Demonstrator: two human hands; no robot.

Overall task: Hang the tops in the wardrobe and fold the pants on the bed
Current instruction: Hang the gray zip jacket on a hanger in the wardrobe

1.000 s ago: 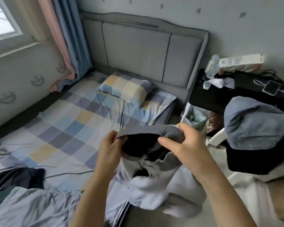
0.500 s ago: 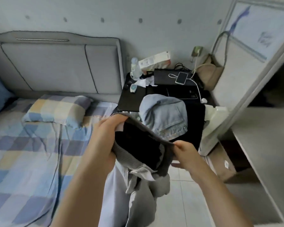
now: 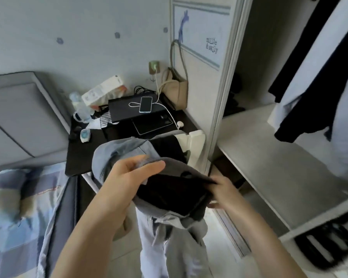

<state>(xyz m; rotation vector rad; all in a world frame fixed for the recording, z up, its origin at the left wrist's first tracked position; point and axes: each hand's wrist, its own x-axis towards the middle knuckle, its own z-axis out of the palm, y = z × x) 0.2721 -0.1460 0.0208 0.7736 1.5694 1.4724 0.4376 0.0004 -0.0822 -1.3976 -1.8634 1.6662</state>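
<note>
Sweater (image 3: 175,199) pinched at the hem by both hands: left hand (image 3: 129,177) at nine o'clock, right hand (image 3: 224,192) at three. Hanging step, probably; needs a hanger, then wardrobe (image 3: 269,161) at two o'clock.

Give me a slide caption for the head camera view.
Both hands, left and right, hold a grey top open beside the wardrobe.

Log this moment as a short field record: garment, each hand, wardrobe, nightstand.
garment: grey top, hem held open, body hanging toward the floor
left hand: left hand grips the hem's near-left edge
right hand: right hand grips the hem's right edge
wardrobe: wardrobe open at right, dark clothes hanging inside
nightstand: phone on charging cable
</note>
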